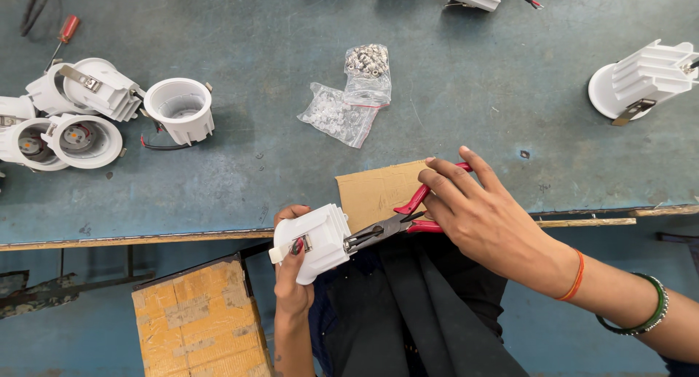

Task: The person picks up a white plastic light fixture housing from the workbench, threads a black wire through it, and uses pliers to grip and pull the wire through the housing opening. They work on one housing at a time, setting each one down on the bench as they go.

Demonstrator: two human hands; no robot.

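Note:
My left hand [290,275] grips a white finned lamp housing [317,242] just in front of the table's edge, thumb over a metal spring clip on its side. My right hand [477,213] holds red-handled pliers [397,220]. Their dark jaws point left and touch the housing's side. A piece of brown cardboard [375,191] lies on the table edge under the pliers.
Several white lamp housings [95,111] cluster at the far left of the blue table [291,78], another housing [644,78] lies at right. Two clear bags of small parts [353,93] sit mid-table. A taped cardboard box [200,319] stands below the edge. A red-handled screwdriver [64,33] lies far left.

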